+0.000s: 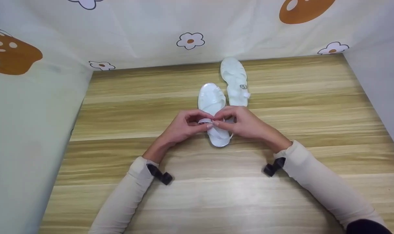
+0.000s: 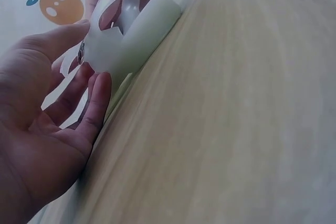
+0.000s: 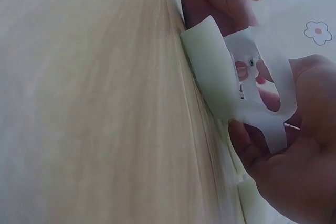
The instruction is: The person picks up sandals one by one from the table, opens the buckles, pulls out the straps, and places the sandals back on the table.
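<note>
A white sandal [image 1: 212, 97] lies on the wood-grain surface with its heel [image 1: 220, 143] toward the person. Above its middle, the left hand [image 1: 183, 126] pinches the sandal's strap [image 1: 204, 121] between thumb and fingers, close to a small metal buckle [image 2: 81, 53]. From the other side the right hand [image 1: 245, 122] pinches the strap too, the fingertips of both hands meeting there. The fingertips partly hide the buckle. Heel and open side straps show large in the right wrist view, where the right hand [image 3: 310, 145] curls beside the sandal [image 3: 210, 66].
A second white sandal [image 1: 235, 76], with dark marking on its side, lies farther back and to the right, near the patterned cloth backdrop [image 1: 144, 35]. Pale side panels [image 1: 27, 130] border the wood-grain surface [image 1: 210, 195]. A black wrist camera [image 1: 159, 174] is strapped to each sleeve.
</note>
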Demonstrator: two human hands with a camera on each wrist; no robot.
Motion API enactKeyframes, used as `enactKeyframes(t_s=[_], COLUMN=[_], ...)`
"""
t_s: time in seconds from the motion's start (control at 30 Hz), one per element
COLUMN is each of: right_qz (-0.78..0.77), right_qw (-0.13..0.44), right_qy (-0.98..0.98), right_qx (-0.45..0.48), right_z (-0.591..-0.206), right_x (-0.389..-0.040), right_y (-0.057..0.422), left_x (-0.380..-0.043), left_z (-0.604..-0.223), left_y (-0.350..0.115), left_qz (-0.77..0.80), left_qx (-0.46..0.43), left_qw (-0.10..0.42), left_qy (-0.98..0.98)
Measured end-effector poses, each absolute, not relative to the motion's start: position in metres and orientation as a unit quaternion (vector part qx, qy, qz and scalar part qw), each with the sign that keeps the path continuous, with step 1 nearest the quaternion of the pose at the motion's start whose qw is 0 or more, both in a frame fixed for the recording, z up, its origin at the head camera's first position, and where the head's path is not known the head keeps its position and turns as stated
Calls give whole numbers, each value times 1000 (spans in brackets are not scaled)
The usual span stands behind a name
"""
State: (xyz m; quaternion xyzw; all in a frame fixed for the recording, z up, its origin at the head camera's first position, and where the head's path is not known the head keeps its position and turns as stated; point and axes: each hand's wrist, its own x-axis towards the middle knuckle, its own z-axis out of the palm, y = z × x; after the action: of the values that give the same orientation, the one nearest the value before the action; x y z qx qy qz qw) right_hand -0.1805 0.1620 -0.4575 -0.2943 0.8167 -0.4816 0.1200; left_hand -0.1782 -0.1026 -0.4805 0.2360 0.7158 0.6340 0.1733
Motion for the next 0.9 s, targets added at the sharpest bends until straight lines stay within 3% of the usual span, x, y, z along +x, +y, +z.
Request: enactKeyframes(t_s=[0.53, 0.9], right_qz=[-503, -514], right_qw=[98, 132], right_qy=[813, 800], right_qx=[-278, -280], right_z=[-460, -462], right_x=[-177, -179], right_y=[161, 162], left_x=[-180, -178], left_z=[-486, -483], left_y=[-101, -101], left_qz=[600, 592], left_qx=[247, 246], left_qw=[70, 61], left_qy=[758, 765])
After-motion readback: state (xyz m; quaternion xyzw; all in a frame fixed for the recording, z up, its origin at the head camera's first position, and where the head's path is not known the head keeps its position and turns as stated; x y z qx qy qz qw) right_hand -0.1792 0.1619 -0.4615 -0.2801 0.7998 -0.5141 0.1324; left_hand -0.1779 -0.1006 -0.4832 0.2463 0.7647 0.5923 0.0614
